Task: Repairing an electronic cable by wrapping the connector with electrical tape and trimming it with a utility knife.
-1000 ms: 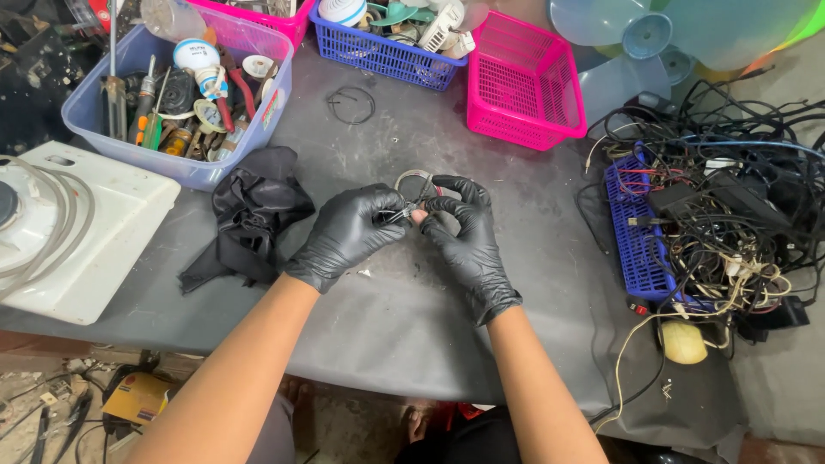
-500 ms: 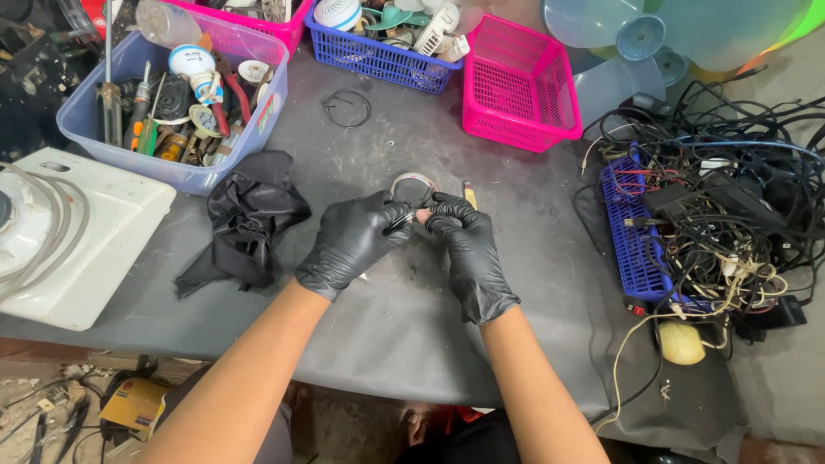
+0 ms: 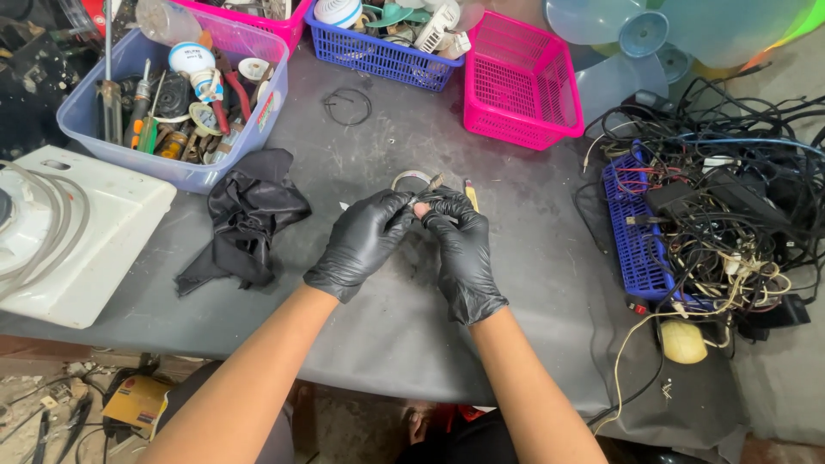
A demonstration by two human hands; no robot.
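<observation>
Small metal part, seemingly pinched between left hand and right hand fingertips.

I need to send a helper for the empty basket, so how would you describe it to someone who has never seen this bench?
Start at the grey table and look to its far edge, where a row of plastic baskets stands. The pink basket is the right-hand one, beside the blue basket and just left of the pale fan blade. Unlike its neighbours, packed with parts, it holds nothing.
</observation>
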